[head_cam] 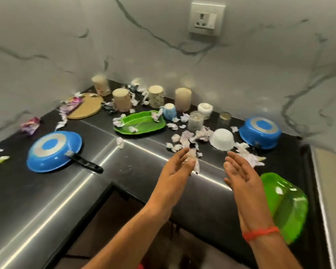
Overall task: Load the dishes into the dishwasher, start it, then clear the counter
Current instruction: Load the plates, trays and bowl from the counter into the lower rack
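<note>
My left hand [176, 169] and my right hand [239, 171] reach out over the dark corner counter [47, 200], palms facing each other, fingers apart. A scrap of paper [194, 162] lies at my left fingertips; whether I grip it is unclear. Just beyond the hands stands an upturned white bowl [222, 139] amid torn paper scraps [184, 137]. An upturned blue frying pan [53, 151] lies to the left, an upturned blue pot [260, 132] to the right. A green leaf-shaped plate [140, 123] sits in the middle, a green bowl [287, 206] by my right wrist.
Several upturned cups [121, 100] stand along the marble wall, with a blue mug [169, 111], a white lidded jar [205, 109] and glasses [196, 121]. Round wooden mats [86, 106] and crumpled wrappers [30, 125] lie at back left. A wall socket [207, 18] is above.
</note>
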### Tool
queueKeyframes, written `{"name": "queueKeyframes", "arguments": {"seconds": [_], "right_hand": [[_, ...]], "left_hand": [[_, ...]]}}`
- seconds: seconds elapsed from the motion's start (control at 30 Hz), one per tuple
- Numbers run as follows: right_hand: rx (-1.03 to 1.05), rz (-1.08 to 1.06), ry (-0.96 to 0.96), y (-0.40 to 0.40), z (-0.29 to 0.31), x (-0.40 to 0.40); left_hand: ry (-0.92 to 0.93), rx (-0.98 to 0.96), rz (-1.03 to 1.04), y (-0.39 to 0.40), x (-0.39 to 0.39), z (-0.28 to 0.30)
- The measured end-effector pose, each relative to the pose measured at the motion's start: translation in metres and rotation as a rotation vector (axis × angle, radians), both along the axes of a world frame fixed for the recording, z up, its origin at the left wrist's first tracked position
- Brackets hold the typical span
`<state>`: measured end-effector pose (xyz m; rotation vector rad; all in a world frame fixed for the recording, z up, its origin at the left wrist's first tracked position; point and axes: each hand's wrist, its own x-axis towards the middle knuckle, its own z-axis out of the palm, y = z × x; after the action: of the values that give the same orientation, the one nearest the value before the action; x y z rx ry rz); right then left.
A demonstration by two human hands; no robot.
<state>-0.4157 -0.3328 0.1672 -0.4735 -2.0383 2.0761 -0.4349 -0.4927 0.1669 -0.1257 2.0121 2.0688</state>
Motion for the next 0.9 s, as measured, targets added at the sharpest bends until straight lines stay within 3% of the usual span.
{"name": "queueKeyframes", "arguments": {"seconds": [0.53,0.9], "right_hand": [[-0.037,0.564,-0.037,-0.045,0.004,-0.122],[0.103,0.781,-0.086,-0.129,0.001,-0.204]], "left_hand": [[0.007,-0.067,0.460,-0.056,-0.053,0.014],[-0.014,-0.075,0.558,-0.134,-0.124,0.001]]}}
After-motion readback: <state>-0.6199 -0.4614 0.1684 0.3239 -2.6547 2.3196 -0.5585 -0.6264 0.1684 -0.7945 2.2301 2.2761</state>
